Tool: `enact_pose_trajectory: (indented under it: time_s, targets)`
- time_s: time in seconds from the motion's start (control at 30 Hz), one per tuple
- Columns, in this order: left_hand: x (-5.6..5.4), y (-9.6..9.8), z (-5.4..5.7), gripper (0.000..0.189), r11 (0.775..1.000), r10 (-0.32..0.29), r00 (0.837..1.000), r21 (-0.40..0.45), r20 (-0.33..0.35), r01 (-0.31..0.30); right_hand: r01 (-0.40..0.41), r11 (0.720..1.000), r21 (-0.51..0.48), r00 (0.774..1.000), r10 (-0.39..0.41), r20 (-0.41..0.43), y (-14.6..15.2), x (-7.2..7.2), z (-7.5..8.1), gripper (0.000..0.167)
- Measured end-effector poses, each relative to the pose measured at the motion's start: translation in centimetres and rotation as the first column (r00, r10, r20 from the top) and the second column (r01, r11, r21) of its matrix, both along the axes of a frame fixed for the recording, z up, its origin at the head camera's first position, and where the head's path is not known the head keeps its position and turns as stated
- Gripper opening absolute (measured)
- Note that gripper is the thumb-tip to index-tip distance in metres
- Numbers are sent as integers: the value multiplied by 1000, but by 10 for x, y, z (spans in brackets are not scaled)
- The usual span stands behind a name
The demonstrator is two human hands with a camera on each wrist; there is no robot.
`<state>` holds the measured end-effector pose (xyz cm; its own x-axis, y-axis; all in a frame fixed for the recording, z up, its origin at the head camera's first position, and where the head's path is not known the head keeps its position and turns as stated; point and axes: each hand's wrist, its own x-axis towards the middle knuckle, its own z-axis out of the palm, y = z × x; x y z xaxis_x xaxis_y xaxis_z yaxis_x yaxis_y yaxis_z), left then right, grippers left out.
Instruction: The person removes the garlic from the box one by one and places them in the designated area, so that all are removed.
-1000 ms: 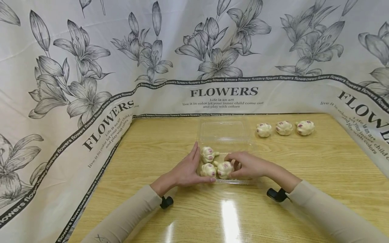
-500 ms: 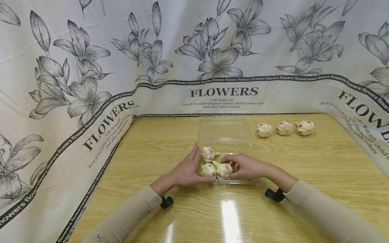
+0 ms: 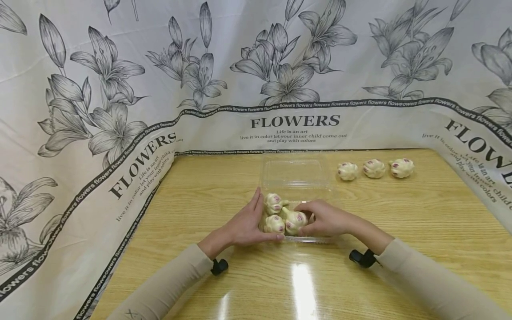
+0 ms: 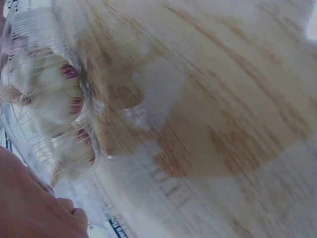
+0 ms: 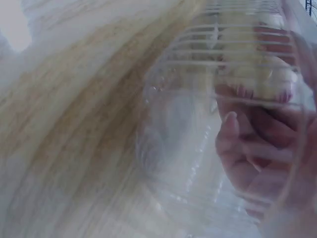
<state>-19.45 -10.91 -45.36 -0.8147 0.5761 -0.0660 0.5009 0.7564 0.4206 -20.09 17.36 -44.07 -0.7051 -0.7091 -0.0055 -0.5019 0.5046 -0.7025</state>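
Here, garlic (image 3: 295, 223) (boxed); hands (image 3: 247, 226) (image 3: 330, 218) either side.

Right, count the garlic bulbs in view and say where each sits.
6: three bulbs in a row on the table, far right; two bulbs at left inside the clear container; one bulb beside them, held by the right hand.

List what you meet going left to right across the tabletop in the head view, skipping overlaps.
Beige left sleeve, bare left hand, round purple-marked cream garlic bulb gripped by the right hand, first loose bulb, second loose bulb, third loose bulb.
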Motion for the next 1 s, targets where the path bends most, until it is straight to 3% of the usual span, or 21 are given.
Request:
enact_pose_trajectory:
  time_s: [0.5, 1.0]
  targets:
    - [2, -1, 1, 136, 1000, 8, 1000, -6, 12, -7, 120, 993, -21, 986, -122, -112, 18, 0, 16, 40]
    - [1, -1, 1, 134, 1000, -5, 1000, -14, -5, 5, 203, 979, -24, 969, -205, -140, 40, 0, 25, 33]
